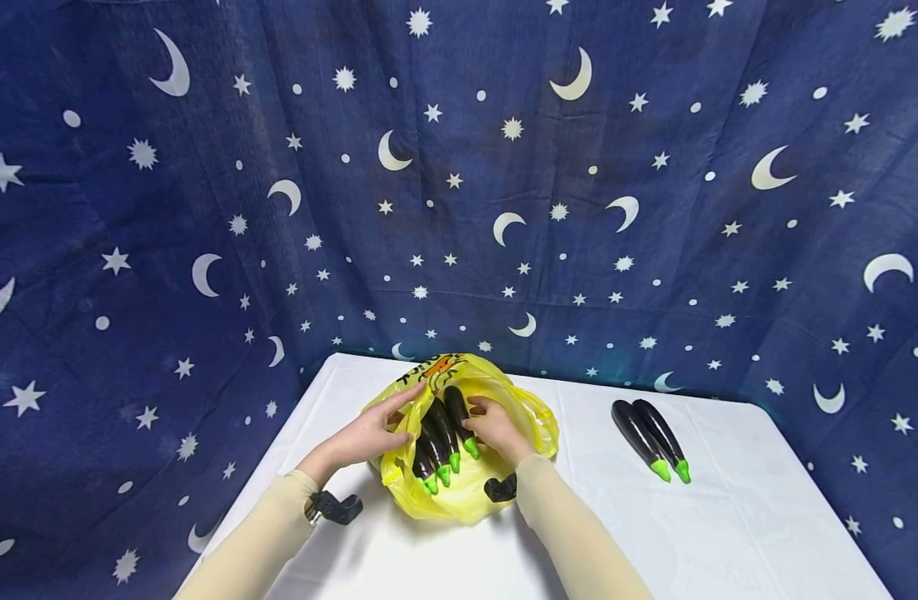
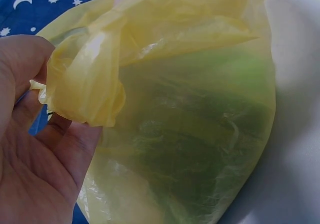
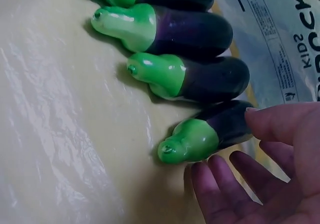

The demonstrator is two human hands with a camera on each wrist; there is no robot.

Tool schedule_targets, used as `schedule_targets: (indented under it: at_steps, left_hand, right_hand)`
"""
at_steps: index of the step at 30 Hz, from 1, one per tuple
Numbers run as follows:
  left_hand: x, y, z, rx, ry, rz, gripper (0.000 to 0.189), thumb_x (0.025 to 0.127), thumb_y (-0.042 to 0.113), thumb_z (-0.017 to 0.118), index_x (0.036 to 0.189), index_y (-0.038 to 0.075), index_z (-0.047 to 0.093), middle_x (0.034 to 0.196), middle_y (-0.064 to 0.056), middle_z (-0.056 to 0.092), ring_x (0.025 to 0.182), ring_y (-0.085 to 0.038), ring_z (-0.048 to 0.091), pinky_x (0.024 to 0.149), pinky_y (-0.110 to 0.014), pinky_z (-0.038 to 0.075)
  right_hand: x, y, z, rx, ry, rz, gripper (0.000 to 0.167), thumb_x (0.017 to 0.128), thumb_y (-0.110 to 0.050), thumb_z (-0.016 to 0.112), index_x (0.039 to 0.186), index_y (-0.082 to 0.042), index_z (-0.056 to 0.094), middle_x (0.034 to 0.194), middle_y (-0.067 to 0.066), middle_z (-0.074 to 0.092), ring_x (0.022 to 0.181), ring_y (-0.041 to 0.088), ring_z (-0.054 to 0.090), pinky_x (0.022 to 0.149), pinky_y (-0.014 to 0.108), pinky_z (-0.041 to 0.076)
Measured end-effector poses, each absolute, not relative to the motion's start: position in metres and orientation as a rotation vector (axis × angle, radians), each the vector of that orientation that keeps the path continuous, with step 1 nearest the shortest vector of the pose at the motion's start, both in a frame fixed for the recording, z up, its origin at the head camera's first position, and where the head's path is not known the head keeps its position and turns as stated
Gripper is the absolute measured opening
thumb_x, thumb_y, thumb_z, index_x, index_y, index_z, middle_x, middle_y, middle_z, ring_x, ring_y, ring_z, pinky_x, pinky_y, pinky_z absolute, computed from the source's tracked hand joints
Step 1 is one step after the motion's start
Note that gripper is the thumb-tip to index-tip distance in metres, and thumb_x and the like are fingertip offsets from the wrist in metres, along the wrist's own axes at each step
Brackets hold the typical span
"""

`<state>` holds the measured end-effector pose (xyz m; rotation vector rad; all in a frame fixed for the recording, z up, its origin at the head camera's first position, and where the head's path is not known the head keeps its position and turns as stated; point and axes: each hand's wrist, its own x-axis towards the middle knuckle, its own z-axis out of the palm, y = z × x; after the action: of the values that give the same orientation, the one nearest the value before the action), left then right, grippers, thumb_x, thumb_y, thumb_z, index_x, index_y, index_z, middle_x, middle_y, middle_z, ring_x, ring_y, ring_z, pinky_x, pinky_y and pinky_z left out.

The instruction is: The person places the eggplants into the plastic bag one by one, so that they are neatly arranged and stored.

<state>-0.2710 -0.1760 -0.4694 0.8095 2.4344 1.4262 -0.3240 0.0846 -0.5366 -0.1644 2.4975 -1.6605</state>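
Note:
A yellow plastic bag (image 1: 459, 500) lies with its mouth towards me. Inside, several dark purple eggplants (image 1: 444, 421) with bright green caps lie side by side. My left hand (image 1: 372, 429) holds the bag's left rim, a bunched fold (image 2: 87, 83) of plastic between thumb and fingers. Through that side the eggplants show only as dark shapes. My right hand (image 1: 498, 427) reaches into the bag beside the rightmost eggplant (image 3: 227, 126). Its thumb tip meets the purple body, and the other fingers are spread along the near side, close by the green cap.
Two more eggplants (image 1: 651, 437) lie together on the white-covered table (image 1: 759, 500), right of the bag. A dark blue curtain (image 1: 504, 208) with moons and stars hangs behind the table. Each wrist wears a black camera mount (image 1: 337, 507).

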Motion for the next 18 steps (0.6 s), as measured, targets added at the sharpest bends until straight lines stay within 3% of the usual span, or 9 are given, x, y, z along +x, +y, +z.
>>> schedule_targets:
  at_steps: [7,18]
  left_hand:
    - [-0.271,-0.175,-0.468,0.806,2.430,1.426,0.083,0.092,0.007,0.067,0.163,0.026,0.029,0.167,-0.002,0.027,0.141,-0.034,0.042,0.114,-0.056,0.034]
    - [-0.271,-0.175,-0.470,0.804,2.431,1.432,0.083,0.092,0.007,0.068,0.163,0.027,0.029,0.167,-0.003,0.027,0.138,-0.032,0.045,0.113,-0.053,0.036]
  right_hand:
    - [-0.318,0.086,-0.531,-0.239,2.552,-1.638,0.057,0.090,-0.005,0.071,0.143,0.006,0.054,0.136,0.029,0.057,0.124,0.042,0.056,0.101,0.051,0.049]
    - [-0.310,0.093,-0.523,-0.337,2.572,-1.600,0.061,0.088,-0.009,0.073,0.144,0.003,0.054,0.138,0.027,0.056,0.122,0.045,0.057,0.097,0.052,0.051]
